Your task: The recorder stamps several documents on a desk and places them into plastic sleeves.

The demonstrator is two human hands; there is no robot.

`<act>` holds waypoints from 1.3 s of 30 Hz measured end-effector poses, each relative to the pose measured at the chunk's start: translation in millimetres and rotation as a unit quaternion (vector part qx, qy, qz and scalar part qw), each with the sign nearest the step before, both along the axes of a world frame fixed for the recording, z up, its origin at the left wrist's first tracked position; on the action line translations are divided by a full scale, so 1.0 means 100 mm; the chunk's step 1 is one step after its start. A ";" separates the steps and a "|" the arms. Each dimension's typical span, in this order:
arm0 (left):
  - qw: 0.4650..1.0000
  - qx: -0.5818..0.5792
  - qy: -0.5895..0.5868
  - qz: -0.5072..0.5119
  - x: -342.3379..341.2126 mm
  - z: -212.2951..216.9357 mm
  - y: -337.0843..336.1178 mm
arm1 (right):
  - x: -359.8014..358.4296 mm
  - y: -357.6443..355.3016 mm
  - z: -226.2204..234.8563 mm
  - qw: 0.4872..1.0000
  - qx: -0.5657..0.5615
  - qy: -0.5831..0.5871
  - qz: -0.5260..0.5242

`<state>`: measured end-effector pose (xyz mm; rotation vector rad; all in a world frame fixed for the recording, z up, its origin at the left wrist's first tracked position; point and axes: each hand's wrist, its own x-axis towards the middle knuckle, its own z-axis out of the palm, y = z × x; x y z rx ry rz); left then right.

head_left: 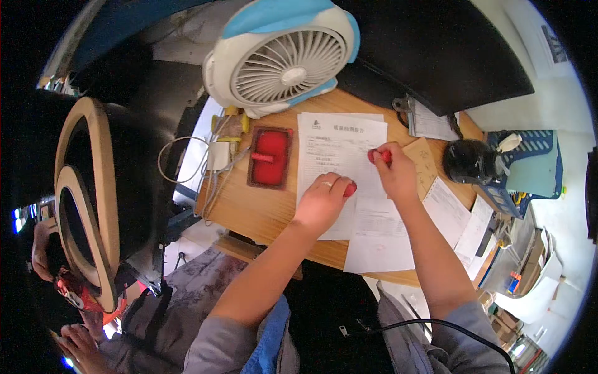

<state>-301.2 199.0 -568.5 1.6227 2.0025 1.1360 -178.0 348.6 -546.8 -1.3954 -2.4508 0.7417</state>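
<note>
Both of my hands are over printed sheets on the desk. My left hand (324, 201) lies low over the paper, its fingers closed round a small red rounded piece (350, 188) that pokes out at the fingertips. My right hand (397, 171) is raised slightly farther away, pinching a red rounded stamp-like piece (374, 156). The two red pieces are apart. Under the hands lies a printed form (339, 149), overlapping a second sheet (377, 240) nearer me. A red ink pad (270, 174) sits left of the form, with a red stick-like piece (262, 157) lying across it.
A white and blue fan (293, 68) stands at the back left, beside a black monitor (436, 50). Cables and a white adapter (218, 156) lie at the desk's left edge. To the right are a dark jar (467, 161) and a blue basket (542, 140). Another person's hand (81, 346) shows lower left.
</note>
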 end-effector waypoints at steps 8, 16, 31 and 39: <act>0.996 -0.005 0.094 -0.013 0.20 -0.31 0.25 | -0.08 -0.06 -0.17 0.991 0.021 -0.088 0.100; 0.999 -0.036 0.033 0.010 0.26 -0.28 0.27 | -0.05 -0.07 -0.46 0.989 0.059 -0.091 0.098; 0.893 0.131 -0.160 0.400 -0.92 0.24 -1.16 | -1.34 -1.13 -0.29 0.968 -0.023 0.063 0.243; 0.914 0.117 -0.134 0.364 -1.30 0.34 -0.98 | -1.76 -1.00 -0.06 0.976 0.058 0.021 0.207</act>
